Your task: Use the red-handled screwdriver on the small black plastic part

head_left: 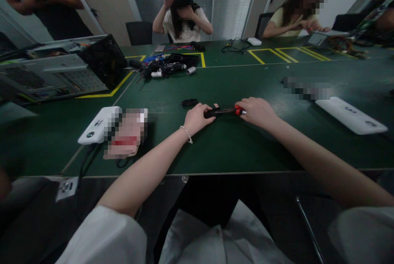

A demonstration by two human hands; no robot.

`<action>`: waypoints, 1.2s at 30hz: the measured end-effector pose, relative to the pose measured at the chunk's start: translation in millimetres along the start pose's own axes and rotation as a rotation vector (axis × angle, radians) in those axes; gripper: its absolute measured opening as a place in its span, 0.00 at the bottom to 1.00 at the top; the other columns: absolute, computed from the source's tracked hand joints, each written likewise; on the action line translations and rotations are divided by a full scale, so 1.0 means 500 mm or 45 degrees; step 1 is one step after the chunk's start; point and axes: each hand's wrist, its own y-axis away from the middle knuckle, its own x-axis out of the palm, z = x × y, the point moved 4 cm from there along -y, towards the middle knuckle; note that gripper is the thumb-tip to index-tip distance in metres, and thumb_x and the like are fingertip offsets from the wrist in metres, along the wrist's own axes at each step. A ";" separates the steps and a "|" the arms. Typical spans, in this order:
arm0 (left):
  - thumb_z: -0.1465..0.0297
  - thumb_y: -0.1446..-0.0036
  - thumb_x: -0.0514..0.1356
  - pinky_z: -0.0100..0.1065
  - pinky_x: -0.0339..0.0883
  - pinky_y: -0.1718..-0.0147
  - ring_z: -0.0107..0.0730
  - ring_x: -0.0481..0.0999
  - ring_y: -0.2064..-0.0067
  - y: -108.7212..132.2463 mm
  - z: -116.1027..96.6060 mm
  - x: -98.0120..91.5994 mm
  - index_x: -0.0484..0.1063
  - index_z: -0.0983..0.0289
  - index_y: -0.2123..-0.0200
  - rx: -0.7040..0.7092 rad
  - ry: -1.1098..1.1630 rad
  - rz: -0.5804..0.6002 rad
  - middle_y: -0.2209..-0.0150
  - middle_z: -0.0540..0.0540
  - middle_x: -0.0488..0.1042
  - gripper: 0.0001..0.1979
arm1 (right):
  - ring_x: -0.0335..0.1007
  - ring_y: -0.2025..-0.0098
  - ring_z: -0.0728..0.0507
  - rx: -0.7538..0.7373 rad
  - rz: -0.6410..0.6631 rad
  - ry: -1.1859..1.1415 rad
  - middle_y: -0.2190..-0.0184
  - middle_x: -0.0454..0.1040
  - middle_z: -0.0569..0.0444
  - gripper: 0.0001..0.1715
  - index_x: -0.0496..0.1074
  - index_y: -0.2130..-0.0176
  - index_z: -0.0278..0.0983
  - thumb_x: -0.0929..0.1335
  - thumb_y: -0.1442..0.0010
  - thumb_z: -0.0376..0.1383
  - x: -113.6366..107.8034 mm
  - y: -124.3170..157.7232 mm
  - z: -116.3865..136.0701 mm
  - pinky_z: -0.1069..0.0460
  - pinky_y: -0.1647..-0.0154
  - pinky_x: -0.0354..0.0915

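Head view, and our left hand [197, 118] pinches a dark part [211, 113], seemingly steadying it, while our right hand [257, 111] grips a red-handled tool [238, 110] levelled at it.

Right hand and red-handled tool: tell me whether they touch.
Touching. The head view shows the right hand gripping the red-handled tool by its red end, no gap between them.
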 end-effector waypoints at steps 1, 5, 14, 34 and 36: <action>0.62 0.48 0.63 0.37 0.68 0.60 0.35 0.73 0.59 0.000 0.000 0.000 0.73 0.62 0.57 0.000 0.003 0.003 0.60 0.54 0.72 0.16 | 0.67 0.63 0.41 -0.003 0.001 -0.001 0.62 0.75 0.47 0.19 0.71 0.54 0.35 0.64 0.44 0.37 0.000 0.000 -0.001 0.48 0.65 0.60; 0.62 0.48 0.63 0.37 0.68 0.60 0.35 0.73 0.58 0.001 -0.002 -0.001 0.73 0.62 0.57 -0.015 0.007 0.024 0.59 0.55 0.72 0.16 | 0.67 0.63 0.41 -0.002 -0.006 0.015 0.62 0.75 0.47 0.18 0.72 0.54 0.35 0.64 0.45 0.37 -0.001 0.000 -0.002 0.48 0.65 0.60; 0.62 0.47 0.63 0.36 0.68 0.61 0.36 0.73 0.58 0.001 -0.004 0.000 0.73 0.62 0.57 -0.020 0.013 0.028 0.59 0.55 0.72 0.16 | 0.68 0.63 0.41 0.004 -0.013 -0.013 0.62 0.75 0.47 0.18 0.72 0.55 0.36 0.63 0.44 0.37 0.001 0.000 -0.001 0.48 0.65 0.60; 0.62 0.48 0.63 0.36 0.68 0.61 0.35 0.73 0.59 0.002 -0.005 -0.002 0.73 0.62 0.56 -0.036 -0.002 0.016 0.59 0.55 0.72 0.17 | 0.67 0.64 0.40 0.005 -0.012 0.007 0.63 0.75 0.46 0.17 0.72 0.56 0.36 0.63 0.43 0.37 -0.002 0.001 0.000 0.48 0.67 0.59; 0.62 0.48 0.63 0.36 0.68 0.61 0.36 0.73 0.59 0.002 -0.005 -0.002 0.73 0.62 0.56 -0.029 -0.005 0.010 0.59 0.55 0.72 0.17 | 0.67 0.64 0.40 0.009 -0.015 0.006 0.63 0.75 0.46 0.17 0.72 0.56 0.36 0.63 0.43 0.37 -0.002 0.001 0.000 0.48 0.66 0.59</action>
